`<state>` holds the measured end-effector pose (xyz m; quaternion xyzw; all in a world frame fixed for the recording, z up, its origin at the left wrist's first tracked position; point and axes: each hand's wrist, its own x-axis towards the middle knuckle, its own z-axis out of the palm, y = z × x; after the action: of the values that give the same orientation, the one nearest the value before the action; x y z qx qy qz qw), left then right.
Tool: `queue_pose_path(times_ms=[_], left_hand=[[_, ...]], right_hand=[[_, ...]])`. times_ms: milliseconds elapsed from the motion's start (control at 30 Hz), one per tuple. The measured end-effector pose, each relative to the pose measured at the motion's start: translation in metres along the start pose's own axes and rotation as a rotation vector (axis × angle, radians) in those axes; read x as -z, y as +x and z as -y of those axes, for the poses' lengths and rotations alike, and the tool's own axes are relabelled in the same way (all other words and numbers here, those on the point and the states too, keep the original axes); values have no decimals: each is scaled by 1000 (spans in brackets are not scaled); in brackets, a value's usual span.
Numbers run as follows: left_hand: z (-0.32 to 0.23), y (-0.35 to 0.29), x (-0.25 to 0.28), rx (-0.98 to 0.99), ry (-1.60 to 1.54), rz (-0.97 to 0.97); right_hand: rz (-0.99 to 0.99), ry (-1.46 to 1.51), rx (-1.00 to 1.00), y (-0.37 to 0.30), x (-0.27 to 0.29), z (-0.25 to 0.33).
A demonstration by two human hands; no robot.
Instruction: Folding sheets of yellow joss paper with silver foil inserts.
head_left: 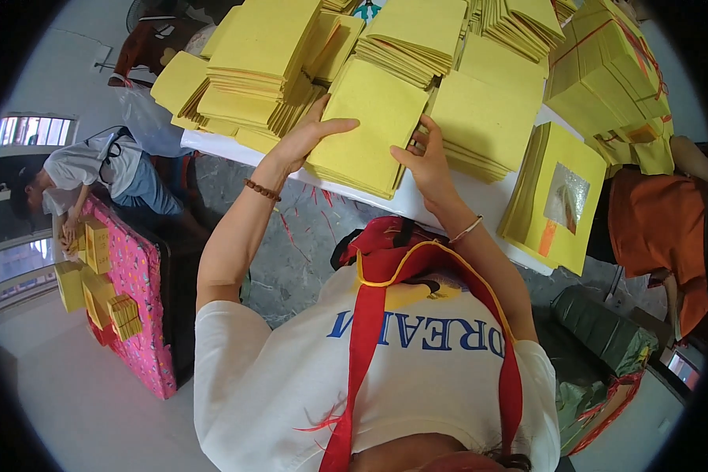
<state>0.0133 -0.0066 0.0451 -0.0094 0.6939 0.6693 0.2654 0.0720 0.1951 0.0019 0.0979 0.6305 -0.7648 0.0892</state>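
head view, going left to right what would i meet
Pink patterned cover, brown bead bracelet, left hand, yellow paper stack between the hands, right hand, yellow stack with silvery rectangle, orange garment.

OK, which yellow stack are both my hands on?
The front middle stack on the white table: your left hand at its left edge, right hand at its right. No other has both.

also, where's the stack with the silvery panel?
Head view, right side: the stack is at the white table's near edge, right of the right hand, nearer the wearer than the tied bundle.
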Motion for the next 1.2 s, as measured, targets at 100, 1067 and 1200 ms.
queue_pose_path(times_ms=[100, 1067, 1200], left_hand=[[-3, -2, -5, -85, 10, -11], [-58, -24, -181, -490, 142, 267], [-56, -26, -187, -489, 183, 240]], right_hand=[[42, 44, -24, -2, 6, 8], [187, 841, 253, -29, 136, 9], [215, 917, 241, -24, 135, -6]])
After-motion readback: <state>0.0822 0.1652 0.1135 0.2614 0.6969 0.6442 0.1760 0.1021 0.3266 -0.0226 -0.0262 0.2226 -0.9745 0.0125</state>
